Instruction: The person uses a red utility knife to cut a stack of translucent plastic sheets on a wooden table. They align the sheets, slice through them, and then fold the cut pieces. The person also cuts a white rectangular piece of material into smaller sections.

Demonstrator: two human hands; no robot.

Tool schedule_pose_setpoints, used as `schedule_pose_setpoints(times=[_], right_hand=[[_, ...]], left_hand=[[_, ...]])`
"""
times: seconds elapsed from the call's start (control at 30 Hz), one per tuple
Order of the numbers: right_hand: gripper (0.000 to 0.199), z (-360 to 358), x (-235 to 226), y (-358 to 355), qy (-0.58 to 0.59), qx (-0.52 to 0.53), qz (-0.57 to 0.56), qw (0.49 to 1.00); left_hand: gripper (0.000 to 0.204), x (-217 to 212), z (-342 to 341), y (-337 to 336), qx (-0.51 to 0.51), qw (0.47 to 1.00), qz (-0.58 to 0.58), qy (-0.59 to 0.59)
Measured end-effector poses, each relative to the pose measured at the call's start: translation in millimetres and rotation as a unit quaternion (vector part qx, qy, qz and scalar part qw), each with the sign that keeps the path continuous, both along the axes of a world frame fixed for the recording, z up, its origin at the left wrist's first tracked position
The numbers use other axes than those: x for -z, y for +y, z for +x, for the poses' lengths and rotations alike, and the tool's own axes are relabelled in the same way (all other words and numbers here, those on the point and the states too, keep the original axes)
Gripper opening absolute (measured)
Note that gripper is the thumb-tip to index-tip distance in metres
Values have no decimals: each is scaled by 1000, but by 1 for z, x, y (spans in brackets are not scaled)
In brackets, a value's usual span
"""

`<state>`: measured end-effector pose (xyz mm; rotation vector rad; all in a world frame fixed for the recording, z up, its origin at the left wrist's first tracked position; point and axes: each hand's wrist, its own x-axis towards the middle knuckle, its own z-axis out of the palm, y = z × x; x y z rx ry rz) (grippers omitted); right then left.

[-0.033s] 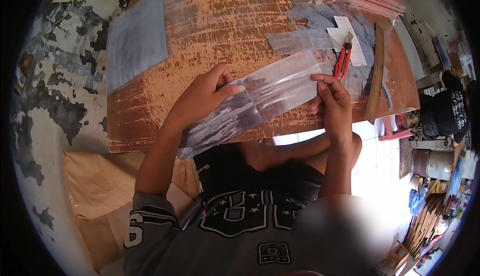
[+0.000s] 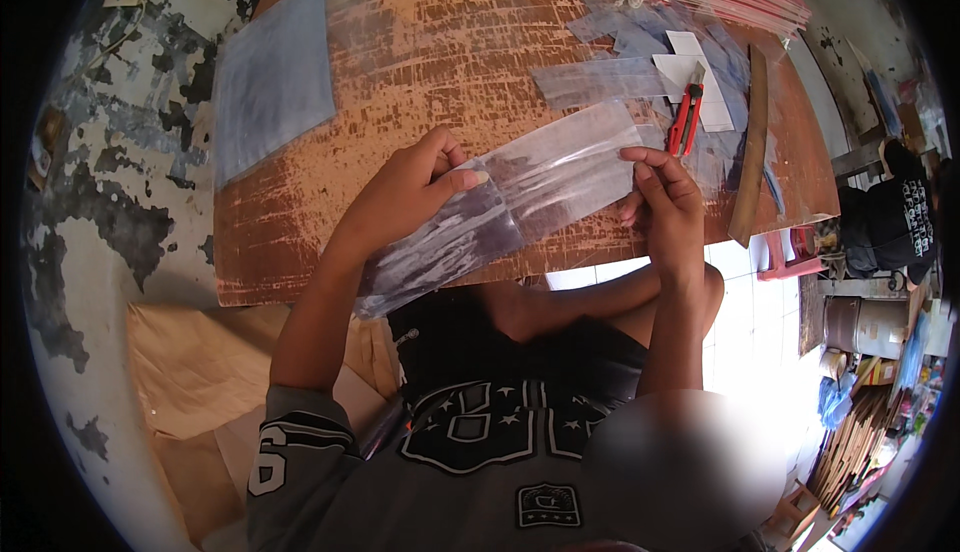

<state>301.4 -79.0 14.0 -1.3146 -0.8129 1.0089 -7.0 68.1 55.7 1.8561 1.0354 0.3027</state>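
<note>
Nothing visibly differs from the preceding picture, so the long, clear, glossy plastic strip remains held mid-frame, over the near edge of the worn brown wooden counter. The left hand pinches its upper edge in a thumb-and-finger grip; the right hand curls at its right end, but whether that grip closes on the film I cannot tell. The strip's long axis slants from lower left to upper right, its right end pointing toward the red-handled cutter knife.
</note>
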Motion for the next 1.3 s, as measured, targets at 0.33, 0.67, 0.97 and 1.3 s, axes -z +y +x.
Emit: schedule_pose_setpoints(times=[0.33, 0.67, 0.97, 1.3], right_hand=[[31, -4, 6, 3, -21, 4, 10, 1000], [32, -14, 23, 2, -75, 102, 46, 991], [42, 49, -6, 28, -575, 241, -58, 780], [60, 110, 4, 73, -584, 221, -136, 769]], left_hand=[[19, -4, -7, 2, 71, 993, -53, -83], [17, -10, -10, 6, 66, 997, 33, -38], [19, 12, -24, 9, 32, 999, 8, -43], [19, 21, -28, 8, 47, 997, 44, -44]])
